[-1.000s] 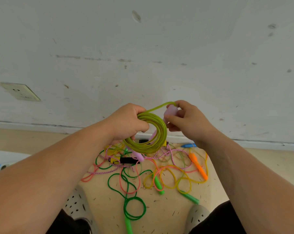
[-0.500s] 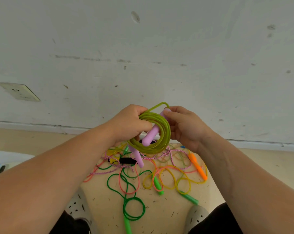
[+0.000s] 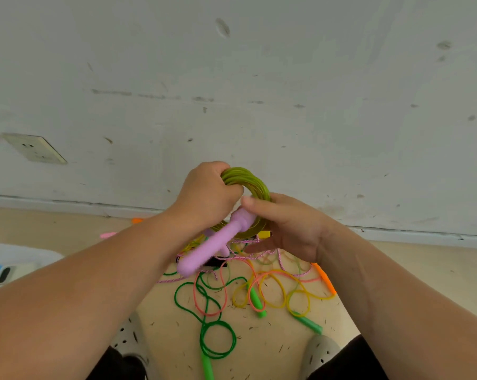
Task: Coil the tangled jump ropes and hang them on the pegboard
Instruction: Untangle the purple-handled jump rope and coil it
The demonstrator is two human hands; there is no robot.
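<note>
Gripping the yellow-green coil w/ left hand, fingers curled tight; pink handle pokes thru it. Right hand against coil, grip unclear tbh.

Glossy translucent plastic rope coil, matt pink plastic handle, scuffed painted wall.

No readable text anywhere.
</note>
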